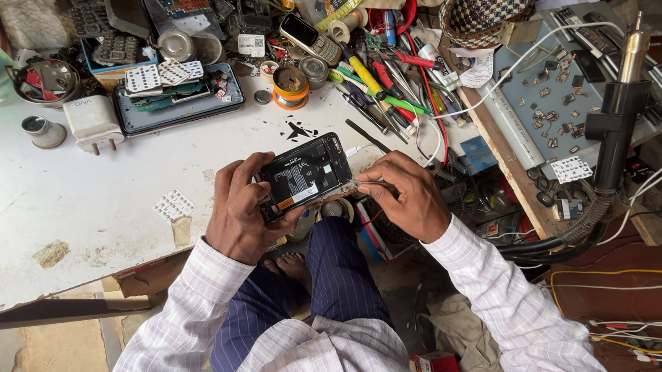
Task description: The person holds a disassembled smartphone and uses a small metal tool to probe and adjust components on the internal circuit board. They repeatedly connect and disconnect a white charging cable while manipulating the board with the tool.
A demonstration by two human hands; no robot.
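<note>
An opened black mobile phone [305, 174], back cover off and its insides showing, is held over the front edge of the white workbench [55, 187]. My left hand [241, 211] grips its left end. My right hand [409, 193] pinches a thin metal tool [369, 182] whose tip touches the phone's lower right edge. Both sleeves are white with a fine check.
A white charger plug [92, 120], a tray holding a dismantled phone [178, 96], a solder spool [291, 85], several screwdrivers [385, 75] and an old keypad phone [308, 36] crowd the back. A hot-air gun [617, 107] stands at the right beside a blue mat [540, 96] with small parts.
</note>
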